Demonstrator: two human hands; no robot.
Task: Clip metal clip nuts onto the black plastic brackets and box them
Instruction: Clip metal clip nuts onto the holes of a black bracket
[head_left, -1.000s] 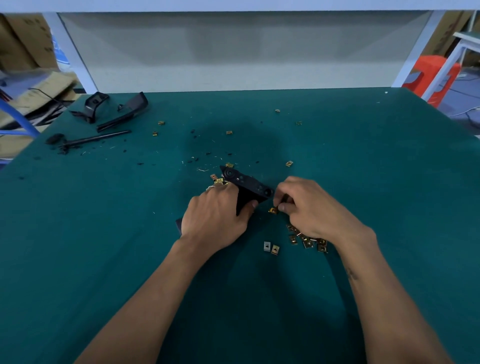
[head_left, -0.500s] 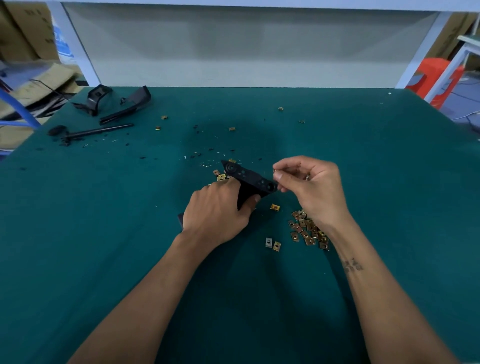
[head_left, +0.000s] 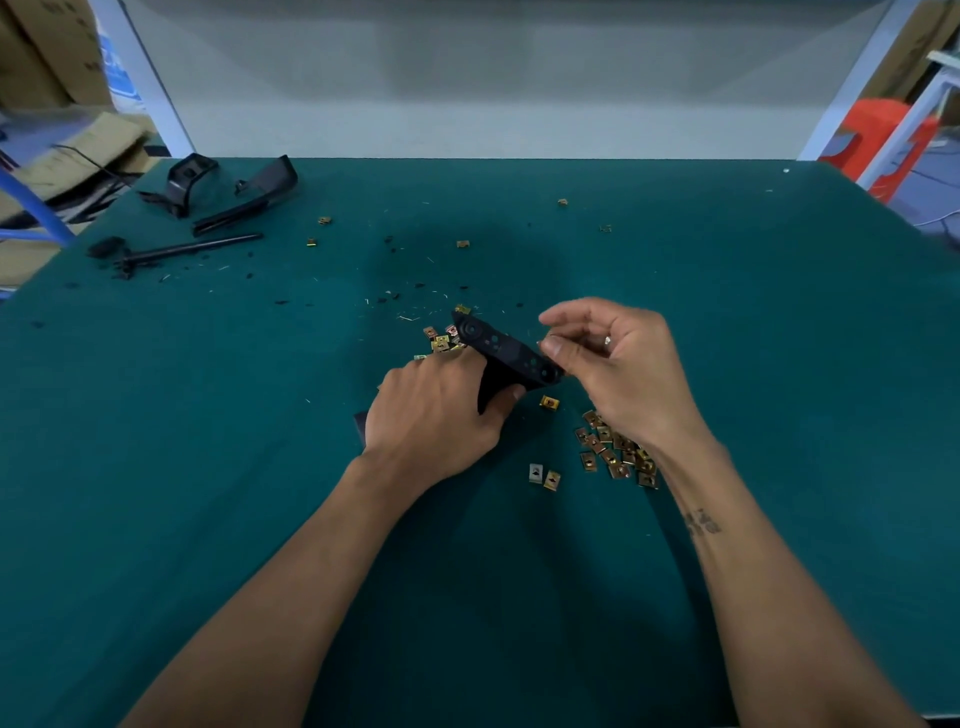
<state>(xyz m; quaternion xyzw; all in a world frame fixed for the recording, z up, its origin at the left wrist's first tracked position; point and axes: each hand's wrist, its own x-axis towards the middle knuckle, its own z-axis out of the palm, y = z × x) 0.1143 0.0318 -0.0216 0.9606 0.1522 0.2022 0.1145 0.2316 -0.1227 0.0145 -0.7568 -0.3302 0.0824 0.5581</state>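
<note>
Right now your left hand is clamped around the black bracket at table centre. Your right hand, fingertips pinched together at its 3 o'clock end, seems to hold a clip I cannot see. Bracket looks stiff and light; the clips at 5 o'clock look small, springy and slippery, so pinch them by the flat sides.

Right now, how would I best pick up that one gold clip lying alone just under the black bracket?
Probably pinch the single clip nut by its two opposite edges, coming straight down from above: it lies flat on the green mat, apart from the pile.
</note>
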